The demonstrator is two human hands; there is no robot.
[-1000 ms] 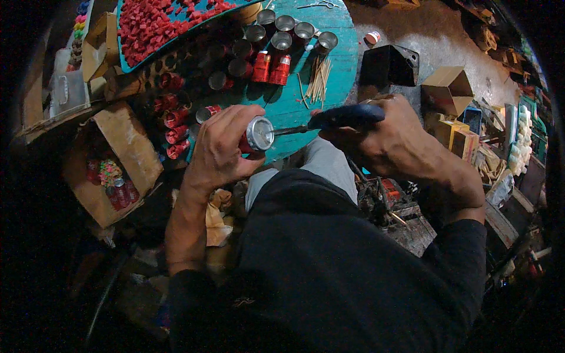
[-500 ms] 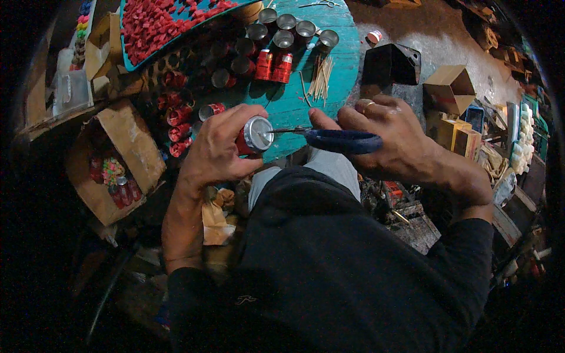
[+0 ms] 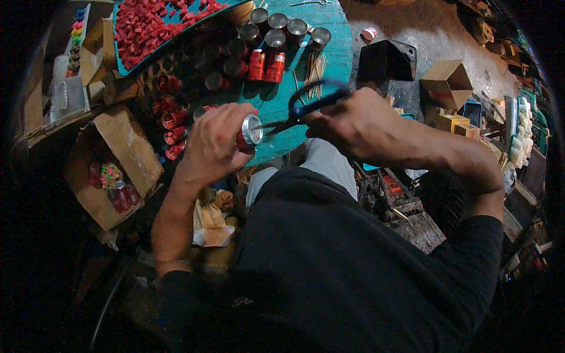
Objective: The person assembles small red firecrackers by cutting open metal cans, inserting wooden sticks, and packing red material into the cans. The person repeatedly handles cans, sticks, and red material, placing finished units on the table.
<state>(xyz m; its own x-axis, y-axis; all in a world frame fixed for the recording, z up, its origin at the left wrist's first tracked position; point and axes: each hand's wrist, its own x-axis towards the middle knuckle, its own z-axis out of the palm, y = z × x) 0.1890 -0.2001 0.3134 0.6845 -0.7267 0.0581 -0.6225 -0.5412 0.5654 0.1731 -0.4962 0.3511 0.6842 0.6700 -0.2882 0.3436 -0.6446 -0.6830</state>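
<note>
My left hand [image 3: 215, 138] is wrapped round a red drink can [image 3: 252, 130], with its silver end turned to the right. In my right hand [image 3: 362, 123] is a pair of scissors [image 3: 288, 123] with dark blue loop handles, slightly blurred. The blades point left and their tips meet the can's silver end; whether they have gone into the metal I cannot tell. Beyond my hands, two red cans [image 3: 275, 67] stand whole on the turquoise table [image 3: 339, 50]. Several cut-open cans [image 3: 275, 39] stand behind them, their silvery insides showing.
Thin wooden sticks [image 3: 316, 69] lie on the table. A blue-rimmed tray of red pieces [image 3: 153, 29] is at the far left. Cut red cans [image 3: 174, 119] line the left side. An open cardboard box [image 3: 132, 141], a black bin [image 3: 385, 62] and another carton [image 3: 446, 83] stand around.
The scissor handles have swung up and away from me, and my right hand has turned with them. My left hand and the can have shifted slightly left.
</note>
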